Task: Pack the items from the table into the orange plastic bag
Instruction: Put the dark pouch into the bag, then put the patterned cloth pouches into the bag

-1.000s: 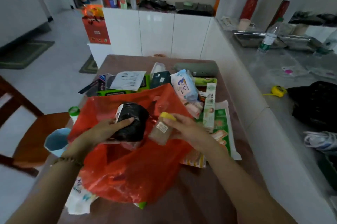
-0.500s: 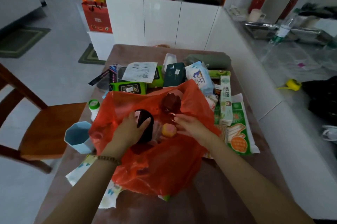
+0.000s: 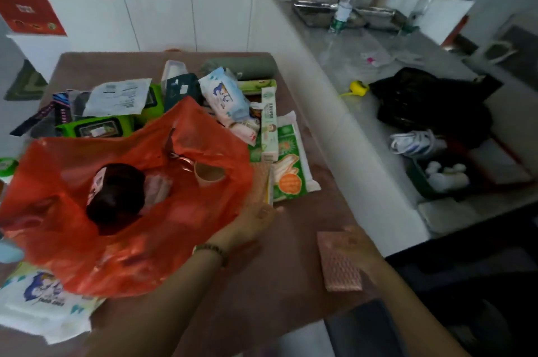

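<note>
The orange plastic bag (image 3: 163, 228) lies open on the brown table (image 3: 279, 292), with a black roll (image 3: 116, 196) inside it. My left hand (image 3: 251, 220) grips the bag's right edge. To the right, near the table's front corner, my right hand (image 3: 356, 243) holds a flat pink textured packet (image 3: 339, 265). Behind the bag lie a white-and-blue wipes pack (image 3: 224, 94), a green toothpaste box (image 3: 268, 124), a green glove pack (image 3: 288, 170), a green wet-wipes pack (image 3: 96, 126), a dark teal pouch (image 3: 182, 89) and a white paper packet (image 3: 116, 96).
A white wipes pack (image 3: 43, 298) sticks out under the bag at the front left. A grey-green roll (image 3: 241, 67) lies at the table's far side. The grey counter on the right carries a yellow tape measure (image 3: 359, 87), a black bag (image 3: 431, 103) and a water bottle (image 3: 342, 12).
Both hands have come out of the bag, leaving the black roll inside. My left hand moved to the bag's right edge. My right hand moved right and now holds the pink packet.
</note>
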The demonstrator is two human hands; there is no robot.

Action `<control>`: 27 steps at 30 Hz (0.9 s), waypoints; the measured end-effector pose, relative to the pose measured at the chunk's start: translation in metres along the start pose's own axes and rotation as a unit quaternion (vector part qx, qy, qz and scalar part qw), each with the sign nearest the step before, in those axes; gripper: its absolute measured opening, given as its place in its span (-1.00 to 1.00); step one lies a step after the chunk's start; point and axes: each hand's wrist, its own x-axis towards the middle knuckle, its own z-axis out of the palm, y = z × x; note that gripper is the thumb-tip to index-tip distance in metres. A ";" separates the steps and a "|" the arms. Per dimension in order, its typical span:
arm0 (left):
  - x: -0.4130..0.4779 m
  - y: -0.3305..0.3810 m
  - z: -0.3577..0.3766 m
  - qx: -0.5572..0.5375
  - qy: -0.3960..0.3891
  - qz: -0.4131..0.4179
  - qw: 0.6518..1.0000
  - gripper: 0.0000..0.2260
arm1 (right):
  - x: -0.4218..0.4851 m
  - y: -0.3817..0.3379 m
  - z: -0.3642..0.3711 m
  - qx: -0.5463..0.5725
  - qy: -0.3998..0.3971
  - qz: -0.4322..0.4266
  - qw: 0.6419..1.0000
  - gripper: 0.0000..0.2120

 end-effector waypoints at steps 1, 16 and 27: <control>0.006 -0.009 0.012 -0.016 -0.004 -0.007 1.000 -0.68 | 0.002 0.015 -0.001 -0.040 0.015 0.018 0.999 -0.57; -0.006 -0.021 -0.031 -0.088 0.351 0.046 0.931 -0.53 | 0.049 -0.112 0.102 0.262 -0.127 -0.010 0.957 -0.76; -0.037 -0.011 -0.086 -0.171 0.362 0.029 0.916 -0.60 | 0.039 -0.137 0.112 0.135 -0.018 -0.084 0.987 -0.61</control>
